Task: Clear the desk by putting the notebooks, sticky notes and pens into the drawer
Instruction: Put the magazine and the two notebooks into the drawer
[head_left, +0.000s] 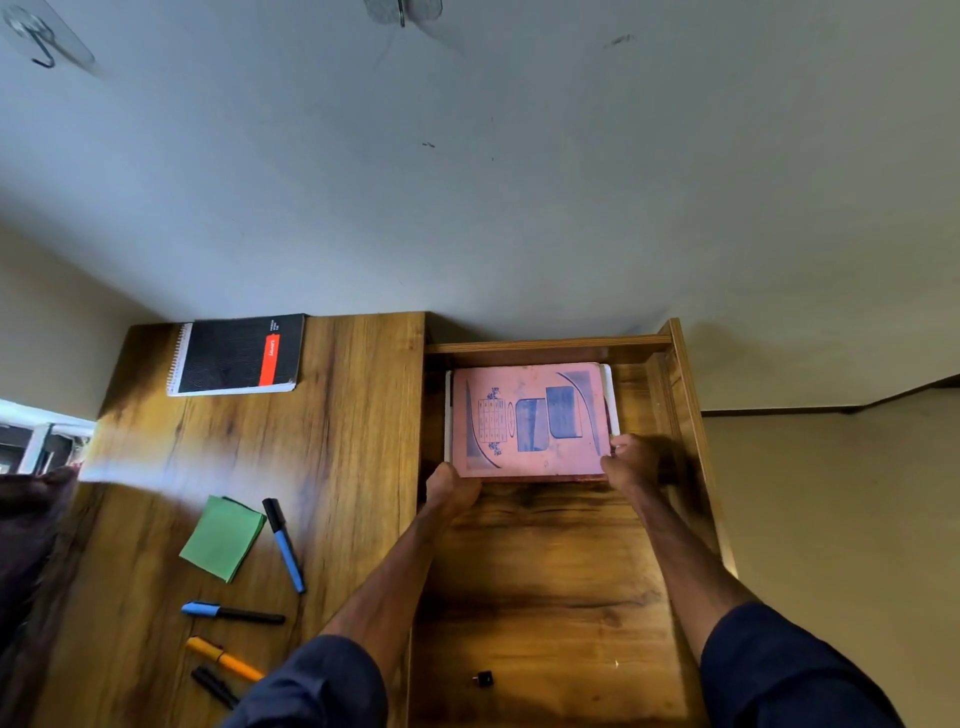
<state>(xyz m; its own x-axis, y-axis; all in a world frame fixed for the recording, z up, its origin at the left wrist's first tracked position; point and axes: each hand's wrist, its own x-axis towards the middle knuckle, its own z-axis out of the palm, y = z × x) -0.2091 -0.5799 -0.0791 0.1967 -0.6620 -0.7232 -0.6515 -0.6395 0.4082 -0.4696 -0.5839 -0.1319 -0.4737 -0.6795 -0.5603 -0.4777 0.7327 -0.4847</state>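
Observation:
A pink notebook with blue print lies flat at the far end of the open wooden drawer. My left hand grips its near left corner, and my right hand, blurred, grips its near right corner. On the desk to the left lie a black spiral notebook with a red label, a green pad of sticky notes, two blue-and-black markers, an orange pen and a black pen.
A wall rises just behind the desk and drawer, with two clear adhesive hooks high up. A small black knob sits near the drawer's front. A dark object lies past the desk's left edge.

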